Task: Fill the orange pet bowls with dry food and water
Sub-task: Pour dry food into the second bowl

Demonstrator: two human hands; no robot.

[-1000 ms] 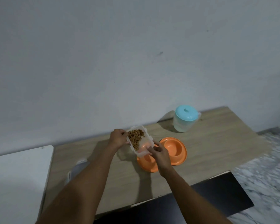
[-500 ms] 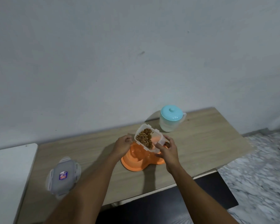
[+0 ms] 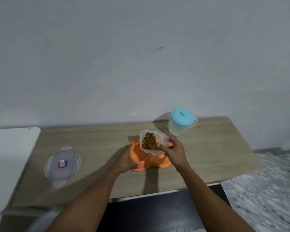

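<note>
Orange double bowl (image 3: 141, 160) at table (image 3: 97, 148) centre, near front edge. Clear container (image 3: 153, 141) w/ dry kibble (image 3: 150, 142) tilted over bowl's L well. R hand (image 3: 173, 150) grasping container; L hand (image 3: 125, 159) gripping bowl rim at 9 o'clock. Pitcher (image 3: 181, 122), blue lid, at 1 o'clock, apart. Container lid (image 3: 62, 164) flat at 9 o'clock, well apart.

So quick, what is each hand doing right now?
Left hand: closed on the edge of the orange double bowl, steadying it.
Right hand: holding the clear food container, tilted over the bowl with dry food inside.
</note>
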